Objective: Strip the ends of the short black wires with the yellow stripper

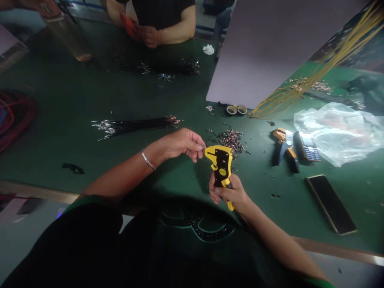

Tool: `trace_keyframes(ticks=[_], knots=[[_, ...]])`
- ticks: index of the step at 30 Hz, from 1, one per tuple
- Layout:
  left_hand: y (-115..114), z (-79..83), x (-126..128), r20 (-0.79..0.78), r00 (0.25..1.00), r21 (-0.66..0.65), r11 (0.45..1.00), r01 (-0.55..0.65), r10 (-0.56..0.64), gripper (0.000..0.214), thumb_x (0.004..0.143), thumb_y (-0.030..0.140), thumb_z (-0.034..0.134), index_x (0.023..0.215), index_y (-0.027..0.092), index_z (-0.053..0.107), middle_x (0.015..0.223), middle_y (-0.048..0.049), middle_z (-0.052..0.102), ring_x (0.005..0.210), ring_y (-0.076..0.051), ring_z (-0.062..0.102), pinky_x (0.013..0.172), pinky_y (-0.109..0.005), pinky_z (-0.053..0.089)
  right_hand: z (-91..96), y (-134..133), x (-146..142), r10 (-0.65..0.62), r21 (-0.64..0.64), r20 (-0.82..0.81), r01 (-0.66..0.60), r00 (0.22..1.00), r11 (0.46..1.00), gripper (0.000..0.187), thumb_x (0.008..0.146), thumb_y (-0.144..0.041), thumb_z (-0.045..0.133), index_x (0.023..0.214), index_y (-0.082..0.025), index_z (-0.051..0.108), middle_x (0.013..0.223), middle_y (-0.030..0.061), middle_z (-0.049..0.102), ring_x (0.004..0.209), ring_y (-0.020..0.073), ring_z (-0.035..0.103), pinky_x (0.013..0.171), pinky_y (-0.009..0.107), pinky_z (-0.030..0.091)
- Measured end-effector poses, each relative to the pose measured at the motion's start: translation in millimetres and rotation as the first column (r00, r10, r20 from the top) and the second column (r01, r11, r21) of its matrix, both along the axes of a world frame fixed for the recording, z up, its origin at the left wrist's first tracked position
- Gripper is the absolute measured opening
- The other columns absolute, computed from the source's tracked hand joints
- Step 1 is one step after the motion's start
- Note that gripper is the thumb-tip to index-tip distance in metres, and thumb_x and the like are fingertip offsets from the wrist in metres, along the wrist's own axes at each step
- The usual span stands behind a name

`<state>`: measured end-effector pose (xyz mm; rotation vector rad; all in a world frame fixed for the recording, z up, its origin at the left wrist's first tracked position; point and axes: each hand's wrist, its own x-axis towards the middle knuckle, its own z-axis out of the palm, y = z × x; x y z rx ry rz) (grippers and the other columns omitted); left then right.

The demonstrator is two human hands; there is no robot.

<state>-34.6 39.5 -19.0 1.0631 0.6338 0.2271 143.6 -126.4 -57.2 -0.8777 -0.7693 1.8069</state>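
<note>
In the middle of the frame, above the green desk (120, 104), the right hand (232, 195) has its grip clamped on the yellow tool (222, 164). The left hand (183, 144) pinches a tiny bit at the tool's mouth. A squeeze could nip those fingertips, or the tiny bit could slip out.

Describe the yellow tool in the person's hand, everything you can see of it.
The yellow wire stripper is a pistol-shaped hand tool, seemingly plastic, with a black panel and a round yellow label on its body. It is held upright above the green table, head up and pointing left. The right hand grips its handles from below. The left hand pinches at its nose, but what it pinches cannot be told.
</note>
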Motion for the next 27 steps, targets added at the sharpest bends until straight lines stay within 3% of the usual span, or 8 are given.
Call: trace_keyframes(ticks=[4, 14, 27], knots=[[-0.5, -1.2, 0.4, -0.004, 0.999, 0.031, 0.999, -0.036, 0.036, 0.014, 0.071, 0.018, 0.074, 0.080, 0.009, 0.068, 0.063, -0.0062, 0.070, 0.049, -0.012, 0.062, 0.055, -0.026, 0.052, 0.2, 3.6, 0.9, -0.020, 0.015, 0.010, 0.019, 1.000, 1.000, 0.014, 0.071, -0.013, 0.067, 0.077, -0.016, 0.055, 0.047, -0.0069, 0.050, 0.035, 0.0074, 0.042, 0.034, 0.021, 0.037], [-2.2, 1.7, 0.5, -0.034, 0.984, 0.160, 0.973, -0.168, 0.175, 0.008, 0.068, 0.011, 0.070, 0.076, 0.009, 0.069, 0.064, -0.0052, 0.069, 0.050, -0.009, 0.061, 0.052, -0.022, 0.045, -1.6, 10.8, 5.0, -0.041, 0.040, -0.047, 0.043, 0.998, 0.998, 0.018, 0.069, -0.011, 0.067, 0.084, -0.015, 0.058, 0.060, -0.0030, 0.054, 0.043, 0.0097, 0.047, 0.041, 0.025, 0.041], [-4.3, 1.9, 3.8, -0.031, 0.962, 0.181, 0.948, -0.263, 0.272, 0.011, 0.062, 0.007, 0.072, 0.073, 0.010, 0.072, 0.065, -0.0039, 0.068, 0.058, -0.010, 0.061, 0.057, -0.024, 0.051, 0.2, 12.4, 3.6, 0.068, 0.075, -0.109, -0.060, 0.992, 0.995, 0.024, 0.067, -0.019, 0.071, 0.088, -0.014, 0.060, 0.068, 0.0005, 0.055, 0.055, 0.0143, 0.051, 0.052, 0.032, 0.045]])
